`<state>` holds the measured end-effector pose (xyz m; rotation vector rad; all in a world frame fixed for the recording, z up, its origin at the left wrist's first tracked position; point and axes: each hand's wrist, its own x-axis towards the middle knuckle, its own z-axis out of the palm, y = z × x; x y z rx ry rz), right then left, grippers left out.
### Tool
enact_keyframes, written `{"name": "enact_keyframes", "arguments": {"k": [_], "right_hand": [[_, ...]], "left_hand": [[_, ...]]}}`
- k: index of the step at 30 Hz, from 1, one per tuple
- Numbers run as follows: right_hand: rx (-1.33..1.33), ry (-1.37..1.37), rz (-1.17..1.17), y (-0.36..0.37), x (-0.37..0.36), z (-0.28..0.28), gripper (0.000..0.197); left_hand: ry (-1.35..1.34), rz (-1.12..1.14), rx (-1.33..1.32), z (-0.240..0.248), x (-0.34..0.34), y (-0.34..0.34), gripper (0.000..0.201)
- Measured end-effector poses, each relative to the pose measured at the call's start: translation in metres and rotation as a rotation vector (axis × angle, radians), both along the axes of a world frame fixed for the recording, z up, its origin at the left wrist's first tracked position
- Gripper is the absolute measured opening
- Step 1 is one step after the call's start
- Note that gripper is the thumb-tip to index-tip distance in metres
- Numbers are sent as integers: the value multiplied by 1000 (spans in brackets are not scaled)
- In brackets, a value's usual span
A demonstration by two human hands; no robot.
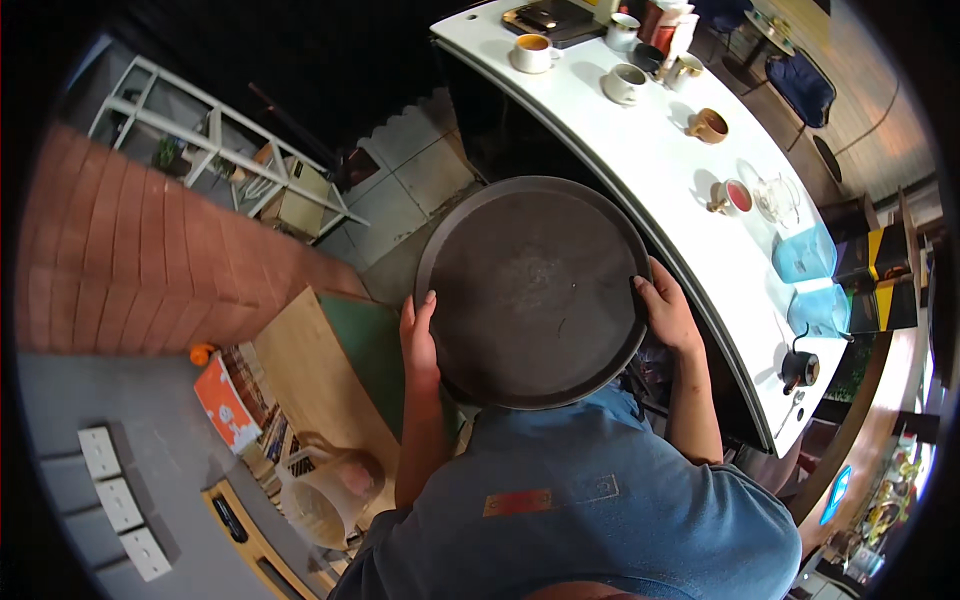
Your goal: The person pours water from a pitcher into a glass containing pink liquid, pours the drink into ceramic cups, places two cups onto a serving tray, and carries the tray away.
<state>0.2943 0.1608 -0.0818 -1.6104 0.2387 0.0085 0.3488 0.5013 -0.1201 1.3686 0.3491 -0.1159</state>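
Observation:
I hold a large round dark-brown serving tray in front of me, and nothing stands on it. My left hand is closed round its left edge, the thumb lying on the rim. At the opposite edge, my right hand grips the tray with the thumb over the rim. The fingers of both hands are partly hidden beneath it. Just beyond my right hand runs a white curved counter. On it stand a white cup with an amber drink, a grey-white cup, a brown cup and a cup with a red drink.
Farther along the counter are a glass vessel, two bluish clear containers, a black gooseneck kettle and a spoon. A brick wall, a wooden surface and a plastic jug are at the left.

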Motion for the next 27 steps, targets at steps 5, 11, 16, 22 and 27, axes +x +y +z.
{"name": "enact_keyframes", "arguments": {"k": [5,11,16,22,27], "right_hand": [[-205,4,-74,-59,19,-37,39],[-506,107,-172,-120,50,-41,39],[-577,148,-233,-145,68,-35,43],[-646,163,-375,-160,69,-54,46],[-716,271,-547,-143,73,-58,45]], "left_hand": [[-1,-82,-56,-18,43,-48,53],[-40,-125,60,-7,96,-126,48],[-60,-173,36,-17,140,-168,48],[-41,-321,-6,-22,187,-208,46],[-41,-482,0,-43,228,-221,43]]}}
